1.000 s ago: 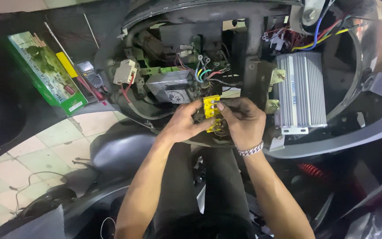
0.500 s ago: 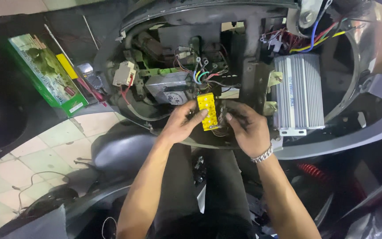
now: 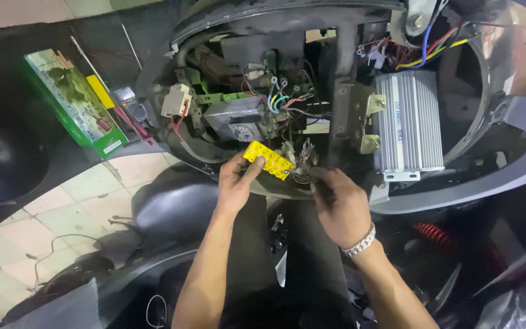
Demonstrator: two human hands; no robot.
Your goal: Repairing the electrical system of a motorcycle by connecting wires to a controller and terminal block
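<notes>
My left hand (image 3: 235,183) pinches the yellow terminal block (image 3: 268,160) by its lower end, thumb on top, holding it tilted just below the open scooter body (image 3: 226,36). My right hand (image 3: 339,204) closes narrowly on what looks like a bundle of thin wires (image 3: 302,159) at the block's far end. The ribbed silver controller box (image 3: 408,122) sits to the right, the green box (image 3: 71,103) well off left.

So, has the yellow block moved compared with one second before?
Yes. The yellow block moved left, away from the silver box; the left hand holds it.
</notes>
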